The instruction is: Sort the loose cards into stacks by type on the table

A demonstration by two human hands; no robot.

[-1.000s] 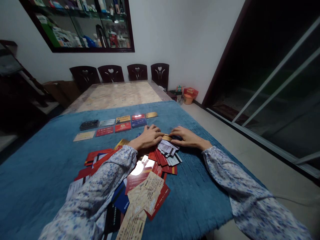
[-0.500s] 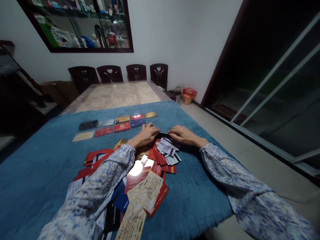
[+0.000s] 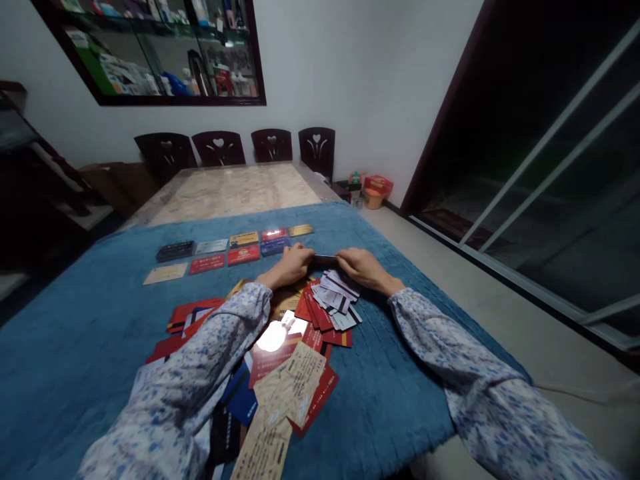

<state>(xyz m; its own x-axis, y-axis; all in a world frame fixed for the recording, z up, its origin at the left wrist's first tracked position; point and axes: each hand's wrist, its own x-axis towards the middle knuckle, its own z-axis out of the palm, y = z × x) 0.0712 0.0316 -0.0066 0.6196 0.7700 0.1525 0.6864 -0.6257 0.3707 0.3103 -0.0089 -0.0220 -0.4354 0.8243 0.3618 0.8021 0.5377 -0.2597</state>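
Observation:
Between my left hand (image 3: 291,265) and my right hand (image 3: 367,267) is a dark-edged stack of cards (image 3: 325,260), gripped at its two ends and seen nearly edge-on. My fingers are closed around those ends; the far fingertips are hidden. Just below, white cards (image 3: 339,287) lie fanned over red cards (image 3: 316,310). Nearer to me a loose heap spreads under my left forearm, with beige patterned cards (image 3: 295,380), a blue card (image 3: 241,397) and a black card (image 3: 225,433). Past my left hand, sorted piles sit in rows, among them a blue pile (image 3: 275,246) and a red pile (image 3: 244,254).
A blue cloth (image 3: 395,373) covers the near part of the table, and its right edge drops to the floor. Marbled tabletop (image 3: 240,187) shows beyond it. Dark chairs (image 3: 219,148) line the far end. An orange bucket (image 3: 373,199) stands on the floor at the right.
Both hands have lifted the stack slightly and tilted it up on edge; its face was gold earlier, now a dark edge shows. The fanned white cards below are more uncovered.

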